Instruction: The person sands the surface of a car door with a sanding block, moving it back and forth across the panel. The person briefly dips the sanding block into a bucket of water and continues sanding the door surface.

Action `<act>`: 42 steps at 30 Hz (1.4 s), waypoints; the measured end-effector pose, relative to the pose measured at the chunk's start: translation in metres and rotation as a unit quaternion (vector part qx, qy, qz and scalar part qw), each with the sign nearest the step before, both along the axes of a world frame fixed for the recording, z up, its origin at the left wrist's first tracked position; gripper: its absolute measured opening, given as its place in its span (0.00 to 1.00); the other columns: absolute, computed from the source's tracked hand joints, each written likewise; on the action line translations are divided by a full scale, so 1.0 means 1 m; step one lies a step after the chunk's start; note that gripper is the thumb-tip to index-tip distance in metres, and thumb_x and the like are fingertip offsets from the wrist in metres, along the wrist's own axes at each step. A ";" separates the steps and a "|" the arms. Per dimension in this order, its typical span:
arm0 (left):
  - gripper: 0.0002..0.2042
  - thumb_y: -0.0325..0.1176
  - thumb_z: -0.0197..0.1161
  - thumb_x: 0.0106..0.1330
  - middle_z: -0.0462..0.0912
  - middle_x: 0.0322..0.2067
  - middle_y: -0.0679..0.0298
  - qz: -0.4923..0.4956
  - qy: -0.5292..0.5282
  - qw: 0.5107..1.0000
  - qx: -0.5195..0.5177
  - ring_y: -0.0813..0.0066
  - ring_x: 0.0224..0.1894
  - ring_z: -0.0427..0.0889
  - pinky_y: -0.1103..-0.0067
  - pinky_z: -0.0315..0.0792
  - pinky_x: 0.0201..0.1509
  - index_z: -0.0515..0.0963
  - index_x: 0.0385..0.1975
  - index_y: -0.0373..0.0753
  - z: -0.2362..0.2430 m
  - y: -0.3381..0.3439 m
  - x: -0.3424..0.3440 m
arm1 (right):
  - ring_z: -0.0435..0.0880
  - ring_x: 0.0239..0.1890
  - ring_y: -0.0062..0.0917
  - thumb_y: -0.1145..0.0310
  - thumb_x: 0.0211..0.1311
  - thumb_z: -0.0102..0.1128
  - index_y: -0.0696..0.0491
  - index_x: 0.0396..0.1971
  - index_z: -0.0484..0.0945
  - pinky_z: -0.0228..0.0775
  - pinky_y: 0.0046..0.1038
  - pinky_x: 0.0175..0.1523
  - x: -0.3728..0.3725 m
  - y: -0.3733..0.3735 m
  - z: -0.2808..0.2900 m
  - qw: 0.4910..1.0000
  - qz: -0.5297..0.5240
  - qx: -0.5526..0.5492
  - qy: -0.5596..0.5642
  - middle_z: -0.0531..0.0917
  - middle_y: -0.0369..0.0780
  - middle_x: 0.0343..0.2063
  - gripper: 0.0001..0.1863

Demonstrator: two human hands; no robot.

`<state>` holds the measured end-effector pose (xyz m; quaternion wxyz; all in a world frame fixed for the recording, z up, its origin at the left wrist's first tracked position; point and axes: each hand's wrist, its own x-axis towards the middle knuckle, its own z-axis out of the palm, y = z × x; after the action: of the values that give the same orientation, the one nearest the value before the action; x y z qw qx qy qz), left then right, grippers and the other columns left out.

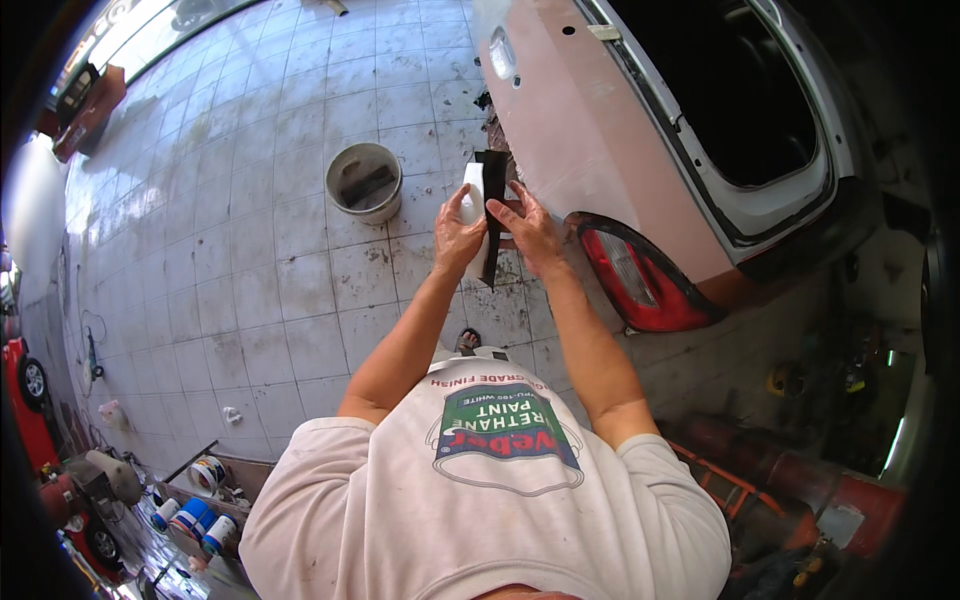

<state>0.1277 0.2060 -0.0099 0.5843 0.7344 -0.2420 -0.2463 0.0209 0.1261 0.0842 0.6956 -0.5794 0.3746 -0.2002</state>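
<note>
Between my hands, in front of the car, are a white block and a dark strip of sandpaper. My left hand is closed on the block's left side. On the other side, the fingers of my right hand pinch the sandpaper against the block. The strip stands on edge and runs past the block toward me. Just to the right is the car's body panel, coated in pinkish primer, with a red and clear tail light at its corner.
A round bucket with a dark piece inside stands on the tiled floor to the left. Paint cans crowd a stand at lower left. A red and black toolbox-like object lies at lower right. A red car is at the far left.
</note>
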 end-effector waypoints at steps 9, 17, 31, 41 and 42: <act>0.25 0.45 0.65 0.68 0.84 0.49 0.59 -0.114 0.376 0.902 -0.180 0.64 0.47 0.84 0.72 0.79 0.52 0.75 0.63 0.41 0.001 0.034 0.037 | 0.84 0.41 0.21 0.66 0.69 0.62 0.56 0.47 0.83 0.77 0.26 0.48 -0.037 -0.055 -0.091 0.981 -0.068 -0.176 0.034 0.86 0.35 0.36 0.12; 0.24 0.53 0.50 0.76 0.87 0.45 0.62 -0.101 0.589 0.780 -0.188 0.65 0.44 0.87 0.67 0.81 0.51 0.80 0.54 0.40 -0.032 0.089 0.070 | 0.84 0.43 0.23 0.61 0.73 0.61 0.62 0.42 0.83 0.74 0.27 0.52 -0.004 0.010 0.001 0.991 -0.118 -0.037 0.052 0.87 0.41 0.39 0.16; 0.24 0.50 0.56 0.75 0.83 0.37 0.62 0.035 0.465 0.870 -0.160 0.66 0.33 0.83 0.69 0.81 0.40 0.76 0.62 0.39 0.000 0.059 0.052 | 0.84 0.42 0.33 0.57 0.75 0.57 0.61 0.40 0.83 0.73 0.34 0.48 -0.029 -0.028 -0.042 0.975 -0.077 -0.174 0.115 0.86 0.47 0.36 0.19; 0.31 0.46 0.57 0.77 0.70 0.69 0.44 -0.189 0.057 0.976 -0.092 0.54 0.71 0.70 0.70 0.65 0.71 0.64 0.74 0.35 0.057 0.021 -0.002 | 0.70 0.69 0.40 0.35 0.74 0.49 0.49 0.76 0.57 0.76 0.53 0.60 0.011 0.030 0.014 0.990 -0.046 0.127 0.027 0.67 0.46 0.70 0.43; 0.31 0.46 0.57 0.77 0.70 0.69 0.44 -0.211 0.085 0.971 -0.075 0.54 0.71 0.70 0.70 0.65 0.71 0.63 0.74 0.36 0.064 0.025 -0.002 | 0.68 0.71 0.39 0.34 0.74 0.48 0.48 0.77 0.55 0.75 0.54 0.60 0.009 0.030 0.021 0.990 -0.049 0.132 0.024 0.65 0.46 0.71 0.44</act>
<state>0.1252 0.2310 0.0545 0.5916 0.5969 -0.3584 -0.4066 0.0297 0.1564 0.1055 0.7461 -0.4682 0.4423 -0.1687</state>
